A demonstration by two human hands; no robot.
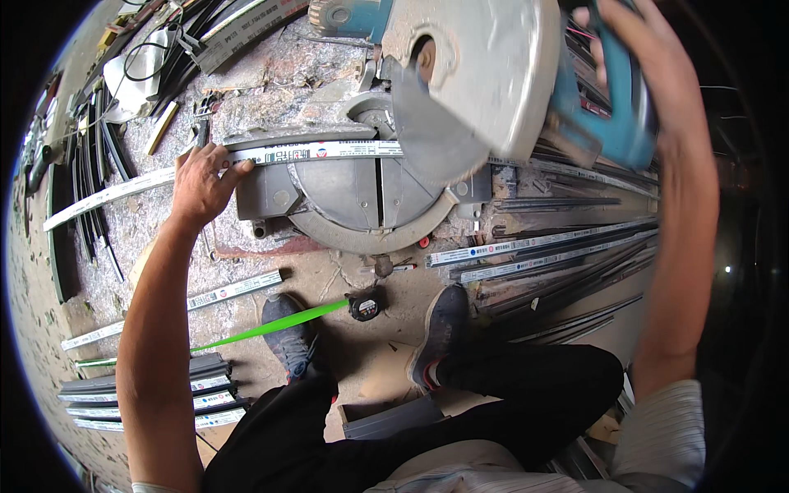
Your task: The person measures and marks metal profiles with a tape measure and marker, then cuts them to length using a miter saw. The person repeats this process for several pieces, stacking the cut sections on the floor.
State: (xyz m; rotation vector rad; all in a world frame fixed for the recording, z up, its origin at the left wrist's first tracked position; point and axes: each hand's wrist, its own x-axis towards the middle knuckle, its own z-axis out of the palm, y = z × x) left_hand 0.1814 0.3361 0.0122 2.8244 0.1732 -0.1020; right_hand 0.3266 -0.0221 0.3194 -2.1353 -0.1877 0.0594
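On the dusty concrete floor [329,271], a miter saw [370,189] sits in front of the crouching person. The left hand [201,177] presses flat, fingers closed down, on a long white aluminium profile [312,152] laid across the saw's base against the fence. The right hand [649,74] is wrapped around the teal saw handle [612,107], with the round blade guard [485,66] raised above the profile (blade not touching it). A tape measure [363,307] with green tape pulled out lies near the feet. More profiles [534,246] are stacked at right.
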